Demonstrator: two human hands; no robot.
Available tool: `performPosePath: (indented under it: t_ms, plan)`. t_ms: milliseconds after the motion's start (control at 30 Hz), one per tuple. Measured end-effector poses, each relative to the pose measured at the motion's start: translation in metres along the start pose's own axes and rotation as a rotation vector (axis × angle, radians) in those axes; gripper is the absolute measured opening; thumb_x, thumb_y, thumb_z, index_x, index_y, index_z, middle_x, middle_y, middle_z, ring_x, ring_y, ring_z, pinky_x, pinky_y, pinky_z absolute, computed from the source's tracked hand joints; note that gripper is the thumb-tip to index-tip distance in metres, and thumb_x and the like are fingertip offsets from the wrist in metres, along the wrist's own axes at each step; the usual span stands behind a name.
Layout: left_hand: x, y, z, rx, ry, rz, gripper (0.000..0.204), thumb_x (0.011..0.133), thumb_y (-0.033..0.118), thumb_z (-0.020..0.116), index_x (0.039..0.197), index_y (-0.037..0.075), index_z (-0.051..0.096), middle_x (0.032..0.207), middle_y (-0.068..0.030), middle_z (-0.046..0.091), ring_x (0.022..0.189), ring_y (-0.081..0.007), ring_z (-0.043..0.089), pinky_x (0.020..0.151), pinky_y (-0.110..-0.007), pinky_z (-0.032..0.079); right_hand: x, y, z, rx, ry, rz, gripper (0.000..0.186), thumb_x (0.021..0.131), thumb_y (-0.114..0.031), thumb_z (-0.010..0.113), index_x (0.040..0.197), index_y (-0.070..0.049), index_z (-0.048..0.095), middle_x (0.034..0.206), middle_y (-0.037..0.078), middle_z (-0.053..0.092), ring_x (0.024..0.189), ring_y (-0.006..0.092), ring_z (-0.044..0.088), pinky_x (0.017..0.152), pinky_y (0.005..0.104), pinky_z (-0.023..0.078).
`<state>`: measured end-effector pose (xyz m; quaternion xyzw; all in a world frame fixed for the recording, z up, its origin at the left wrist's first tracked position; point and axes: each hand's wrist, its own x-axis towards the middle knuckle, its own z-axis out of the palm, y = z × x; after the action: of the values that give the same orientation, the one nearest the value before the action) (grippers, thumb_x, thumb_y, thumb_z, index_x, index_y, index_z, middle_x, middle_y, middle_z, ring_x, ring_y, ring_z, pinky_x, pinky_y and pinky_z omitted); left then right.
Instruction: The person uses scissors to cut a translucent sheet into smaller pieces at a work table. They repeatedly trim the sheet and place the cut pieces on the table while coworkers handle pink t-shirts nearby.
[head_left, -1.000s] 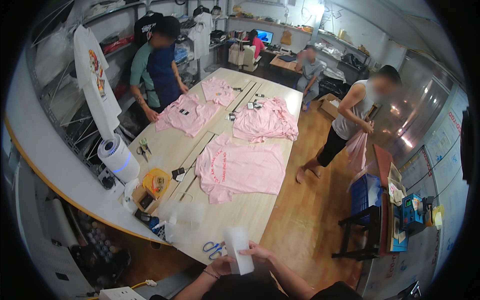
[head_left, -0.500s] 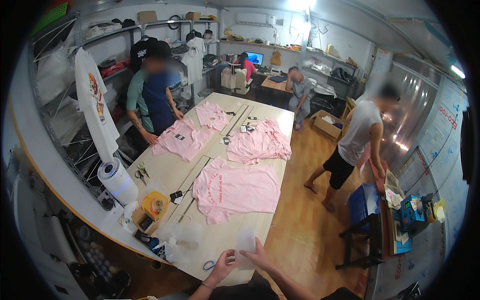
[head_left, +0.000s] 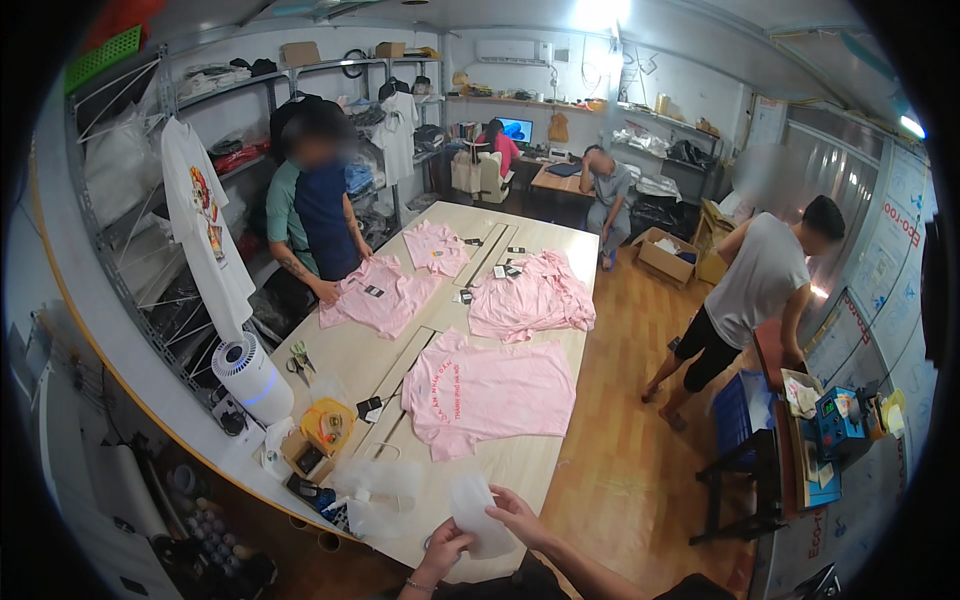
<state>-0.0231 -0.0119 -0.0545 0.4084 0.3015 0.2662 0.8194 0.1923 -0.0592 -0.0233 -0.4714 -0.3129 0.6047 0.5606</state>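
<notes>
Just beyond the table's near edge, I hold a translucent white sheet (head_left: 478, 520) in both hands. My left hand (head_left: 447, 546) is closed on its lower left edge. My right hand (head_left: 517, 514) pinches it along the right side, thumb and fingers on either face. Ahead of my hands, a pink T-shirt (head_left: 510, 395) with red lettering lies spread on the table. Crumpled clear plastic (head_left: 375, 488) sits to the left of the sheet. Beside my left hand, a bit of a blue-handled tool shows, mostly hidden.
On the pale table (head_left: 400, 372) lie more pink shirts (head_left: 535, 295), scissors (head_left: 298, 362) and a yellow basket (head_left: 328, 425). A white cylindrical appliance (head_left: 250, 378) stands left. One co-worker (head_left: 320, 210) touches a shirt; another (head_left: 760, 270) bends by a blue press (head_left: 842, 425).
My left hand has closed on the sheet's lower left edge, and the sheet now tilts more. The co-worker at right has bent further forward. My view has shifted slightly.
</notes>
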Motion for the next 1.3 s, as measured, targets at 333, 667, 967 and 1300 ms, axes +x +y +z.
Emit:
performPosePath:
  t_ms: [333, 667, 967, 1300]
  plan:
    - [0.014, 0.009, 0.045, 0.155, -0.071, 0.353, 0.071, 0.1, 0.013, 0.079, 0.157, 0.003, 0.037, 0.147, -0.0123, 0.057, 0.133, -0.023, 0.061, 0.111, -0.041, 0.054, -0.018, 0.004, 0.014, -0.259, 0.21, -0.076, 0.073, 0.092, -0.021, 0.089, 0.151, 0.0, 0.051, 0.14, 0.017, 0.067, 0.125, 0.0278, 0.068, 0.105, 0.0416, 0.057]
    - [-0.004, 0.014, 0.004, -0.09, 0.009, -0.054, 0.053, 0.101, 0.005, 0.075, 0.15, 0.0, 0.055, 0.138, -0.0105, 0.069, 0.127, -0.0207, 0.067, 0.107, -0.036, 0.057, -0.012, 0.005, 0.004, -0.1, 0.312, -0.112, 0.051, 0.094, -0.018, 0.086, 0.134, 0.002, 0.064, 0.122, 0.015, 0.074, 0.109, 0.0246, 0.073, 0.093, 0.0392, 0.061]
    - [-0.01, 0.009, 0.005, -0.051, 0.086, 0.037, 0.046, 0.099, 0.001, 0.075, 0.143, -0.001, 0.062, 0.132, -0.0098, 0.072, 0.117, -0.0205, 0.071, 0.102, -0.037, 0.059, -0.012, -0.002, 0.02, -0.025, 0.199, 0.021, 0.06, 0.091, -0.02, 0.088, 0.139, 0.003, 0.06, 0.128, 0.016, 0.072, 0.112, 0.0262, 0.072, 0.095, 0.0401, 0.061]
    - [-0.015, 0.04, 0.036, 0.104, 0.14, 0.197, 0.054, 0.09, -0.004, 0.081, 0.139, -0.002, 0.059, 0.128, -0.0105, 0.072, 0.115, -0.0223, 0.072, 0.099, -0.038, 0.061, -0.017, 0.008, -0.002, -0.112, 0.071, 0.048, 0.068, 0.085, -0.012, 0.091, 0.145, -0.002, 0.061, 0.129, 0.011, 0.074, 0.115, 0.0203, 0.071, 0.101, 0.0381, 0.059]
